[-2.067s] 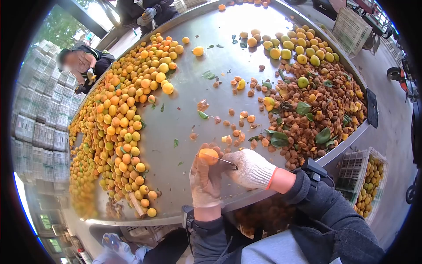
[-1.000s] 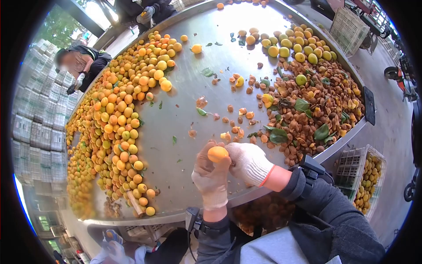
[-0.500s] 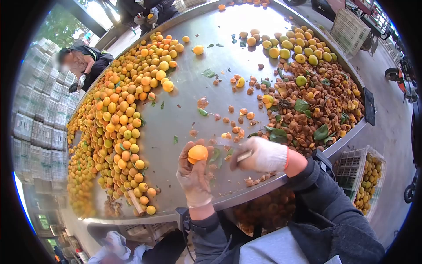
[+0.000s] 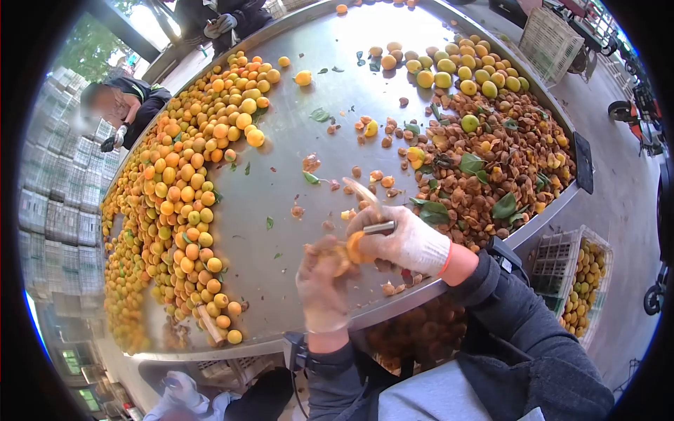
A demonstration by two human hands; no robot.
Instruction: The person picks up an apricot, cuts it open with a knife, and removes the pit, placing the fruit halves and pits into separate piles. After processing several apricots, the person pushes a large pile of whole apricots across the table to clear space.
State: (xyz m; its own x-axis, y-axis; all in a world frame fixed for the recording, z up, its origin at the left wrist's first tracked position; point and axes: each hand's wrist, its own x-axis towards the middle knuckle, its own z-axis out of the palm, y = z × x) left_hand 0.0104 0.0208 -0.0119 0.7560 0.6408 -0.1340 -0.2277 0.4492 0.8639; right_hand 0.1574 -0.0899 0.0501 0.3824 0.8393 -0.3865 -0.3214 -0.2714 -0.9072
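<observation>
Shiny metal makes up the big round counter (image 4: 295, 119) in front of us, and it sits outdoors with a paved floor and stacked crates around it. A long heap of orange and yellow fruit (image 4: 175, 189) lies along the far left side. A brown pile of pits (image 4: 505, 168) with green leaves lies on the right, and a few pits and scraps are scattered in between.

Our left hand (image 4: 323, 284) wears a glove, and its fingers are curled around one piece of the cut fruit (image 4: 349, 252), close to the counter's near edge. Our right hand (image 4: 404, 242), in a white glove, is closed on the handle of a small knife (image 4: 368, 203), with the blade pointing up and away. The same hand also presses on the other orange piece, so the fruit sits right between both hands, just above the counter.

We think the fruit is already cut and we are pulling it open to get the pit out. Next, we guess, the pit needs to be flicked free with care, keeping the blade away from the left fingers.

A basket of fruit (image 4: 583, 288) stands on the floor to the right, below the counter's rim. Two other people work at the far side, one at the left edge (image 4: 116, 105) and one at the top (image 4: 217, 21).
</observation>
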